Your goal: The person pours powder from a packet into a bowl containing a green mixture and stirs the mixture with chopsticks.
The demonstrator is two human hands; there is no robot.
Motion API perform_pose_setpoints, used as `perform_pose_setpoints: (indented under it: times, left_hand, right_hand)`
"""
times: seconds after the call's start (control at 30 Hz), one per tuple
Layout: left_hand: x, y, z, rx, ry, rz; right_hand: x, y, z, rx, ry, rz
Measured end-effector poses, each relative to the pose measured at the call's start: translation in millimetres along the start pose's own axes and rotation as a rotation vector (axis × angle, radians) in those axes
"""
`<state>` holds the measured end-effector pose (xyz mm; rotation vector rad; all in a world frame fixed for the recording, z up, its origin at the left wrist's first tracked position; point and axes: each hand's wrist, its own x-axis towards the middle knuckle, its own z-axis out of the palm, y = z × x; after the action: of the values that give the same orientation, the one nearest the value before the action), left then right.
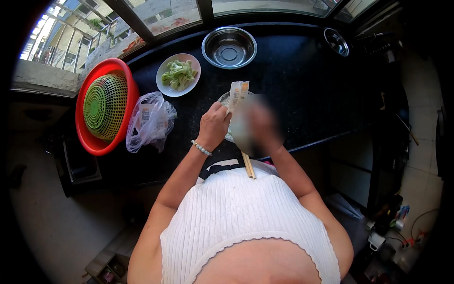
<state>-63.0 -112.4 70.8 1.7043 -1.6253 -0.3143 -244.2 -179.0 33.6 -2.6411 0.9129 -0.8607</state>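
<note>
My left hand (214, 126), with a beaded bracelet at the wrist, is closed on a white paper packet with orange print (239, 92). The packet stands upright over a clear bowl (229, 136), whose contents are mostly hidden. My right hand (265, 125) is over the bowl's right side, close to the packet. A blur covers it, so its fingers and anything in them cannot be made out. A pair of wooden chopsticks (248, 166) sticks out from the near side of the bowl toward my white top.
To the left, a green strainer (96, 108) rests in a red basin (79, 124), beside a clear plastic bag (152, 122) with packets. A white plate (163, 88) holds pale green vegetable pieces (178, 75). Further back are a steel bowl (207, 52) and a round metal lid-like item (336, 41).
</note>
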Motion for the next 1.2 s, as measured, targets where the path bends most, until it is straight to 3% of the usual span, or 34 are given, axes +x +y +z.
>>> perform_pose_setpoints:
  times: [0.37, 0.57, 0.9, 1.2]
  left_hand:
    - [1, -5, -2, -0.02, 0.002, -0.05]
    - [2, 0, -6, -0.075, 0.037, -0.092]
    - [1, -4, -8, -0.165, 0.057, -0.203]
    - [-2, -6, 0, -0.098, 0.093, -0.134]
  right_hand:
    - [5, -2, -2, 0.001, 0.039, -0.058]
    - [1, -2, 2, 0.018, -0.077, 0.025]
    - [-5, 8, 14, 0.241, 0.044, 0.215]
    - [10, -14, -8, 0.258, -0.02, 0.365]
